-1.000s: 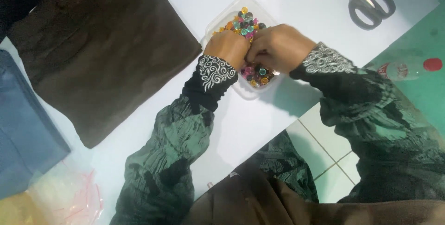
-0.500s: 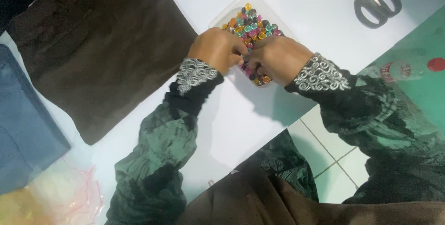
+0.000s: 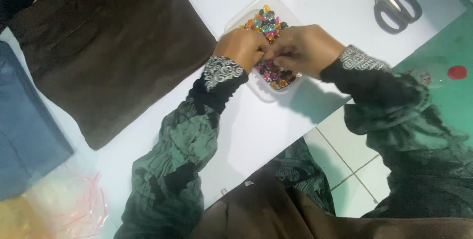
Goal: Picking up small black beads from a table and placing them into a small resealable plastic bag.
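Both hands, left hand (image 3: 242,47) and right hand (image 3: 303,49), meet over bead tub (image 3: 256,12).

Mixed beads (image 3: 270,24): orange, teal, pink, magenta, dark brown, all jumbled. Clear plastic tray (image 3: 238,18) underneath, slightly milky. White bench (image 3: 246,135). Dark brown cloth (image 3: 113,47), plain, no pattern. Blue cloth (image 3: 24,130) at far left, plain. Grey-handled scissors (image 3: 391,3), silver blades. Black cuffs (image 3: 219,71) with white swirl embroidery on both sleeves. Sleeves (image 3: 177,155) crinkled, dark green mottled with black. Clear bag (image 3: 59,204) with pink-red edging, yellowish tint at the corner. Green surface (image 3: 443,47) at right, with a red round spot (image 3: 457,72). White floor tiles (image 3: 345,155), dark grout lines.
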